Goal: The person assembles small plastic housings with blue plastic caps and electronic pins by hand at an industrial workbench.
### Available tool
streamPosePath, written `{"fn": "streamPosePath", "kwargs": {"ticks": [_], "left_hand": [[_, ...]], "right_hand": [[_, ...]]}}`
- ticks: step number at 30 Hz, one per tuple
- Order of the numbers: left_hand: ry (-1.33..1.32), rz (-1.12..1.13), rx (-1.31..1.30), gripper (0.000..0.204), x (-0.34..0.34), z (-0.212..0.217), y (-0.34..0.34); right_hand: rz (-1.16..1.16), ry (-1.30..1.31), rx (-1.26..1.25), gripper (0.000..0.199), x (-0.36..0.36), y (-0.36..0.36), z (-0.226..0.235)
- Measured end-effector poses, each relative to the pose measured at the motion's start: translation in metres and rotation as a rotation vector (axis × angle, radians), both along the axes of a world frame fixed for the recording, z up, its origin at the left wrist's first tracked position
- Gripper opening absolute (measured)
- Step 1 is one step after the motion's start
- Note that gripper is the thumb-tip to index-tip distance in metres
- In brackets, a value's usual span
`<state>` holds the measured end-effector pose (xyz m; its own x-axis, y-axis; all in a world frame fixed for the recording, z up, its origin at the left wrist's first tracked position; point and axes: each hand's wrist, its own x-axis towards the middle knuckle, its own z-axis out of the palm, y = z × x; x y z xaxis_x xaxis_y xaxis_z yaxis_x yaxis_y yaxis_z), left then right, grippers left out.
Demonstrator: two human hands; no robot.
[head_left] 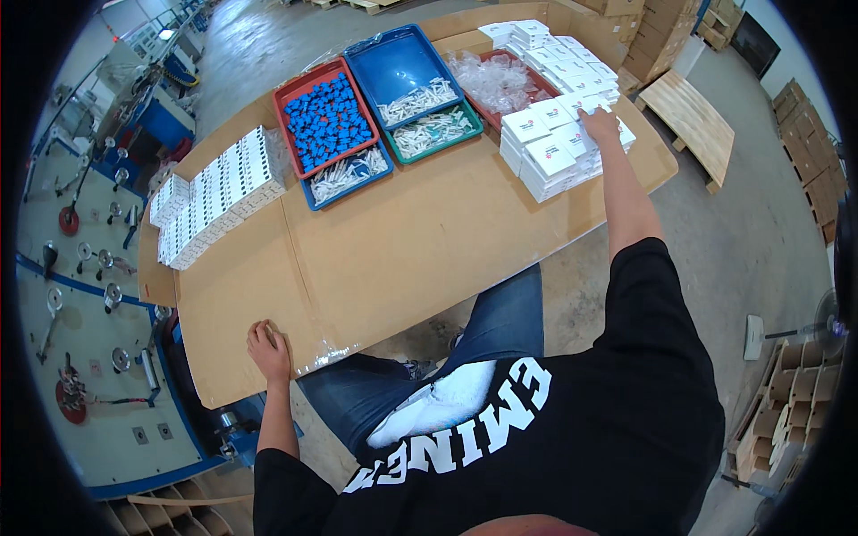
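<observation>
My right hand (pixel 599 123) reaches far across the cardboard-covered table (pixel 402 241) and rests on a stack of small white boxes (pixel 554 147) at the table's right side; I cannot tell whether it grips one. My left hand (pixel 268 347) lies fingers curled on the near left edge of the cardboard, holding nothing. Behind the stack, more white boxes (pixel 559 54) run toward the far corner.
A red tray of blue parts (pixel 326 121), a blue tray (pixel 398 67), a green tray of white parts (pixel 438 132) and a red tray with clear bags (pixel 500 80) stand at the back. Rows of white boxes (pixel 214 192) sit left. A wooden pallet (pixel 688 121) lies right; machinery (pixel 80 295) left.
</observation>
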<state>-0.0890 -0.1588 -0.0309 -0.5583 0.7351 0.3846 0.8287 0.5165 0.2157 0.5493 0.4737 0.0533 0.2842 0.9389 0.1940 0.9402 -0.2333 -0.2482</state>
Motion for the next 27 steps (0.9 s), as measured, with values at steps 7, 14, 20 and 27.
{"fn": "streamPosePath", "kwargs": {"ticks": [7,14,20,27], "left_hand": [[0.002,-0.022,0.017,0.036,0.001,-0.002,0.003],[-0.014,-0.012,0.036,0.036,-0.001,-0.002,-0.001],[-0.004,-0.039,0.053,0.033,0.000,0.001,0.005],[0.107,0.001,0.061,0.045,0.018,0.002,0.019]], "right_hand": [[0.032,0.487,0.223,0.070,0.036,0.019,-0.003],[0.339,0.869,0.707,0.039,0.010,-0.067,0.051],[0.721,1.232,0.854,0.033,-0.019,-0.189,0.099],[0.743,1.458,0.578,0.033,-0.047,-0.248,0.091]]}}
